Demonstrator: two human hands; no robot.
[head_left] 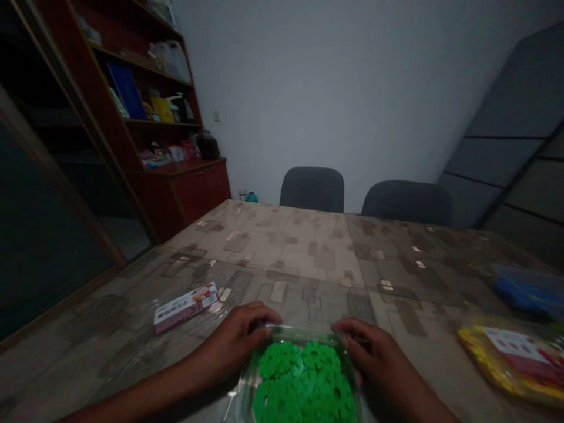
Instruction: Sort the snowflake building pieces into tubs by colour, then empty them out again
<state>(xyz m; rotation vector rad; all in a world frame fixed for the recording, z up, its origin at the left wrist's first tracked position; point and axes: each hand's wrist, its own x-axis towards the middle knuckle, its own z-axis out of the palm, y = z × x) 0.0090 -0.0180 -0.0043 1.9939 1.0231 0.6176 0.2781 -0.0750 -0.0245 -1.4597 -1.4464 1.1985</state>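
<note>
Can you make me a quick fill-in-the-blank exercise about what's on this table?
1. Both hands, left hand and right hand, grip a clear bag full of ____ pieces.
2. Beyond the table stand ____ dark chairs.
3. The small box lies nearest the ____ hand.
4. Against the left wall stands a wooden ____.

Missing words: green; two; left; shelf unit

The clear bag of green pieces (pixel 304 382) was cut by the bottom edge; the yellow packet (pixel 511 358) and blue bag (pixel 529 291) were blurred; the shelf items (pixel 163 106) were too dark to tell.
</note>
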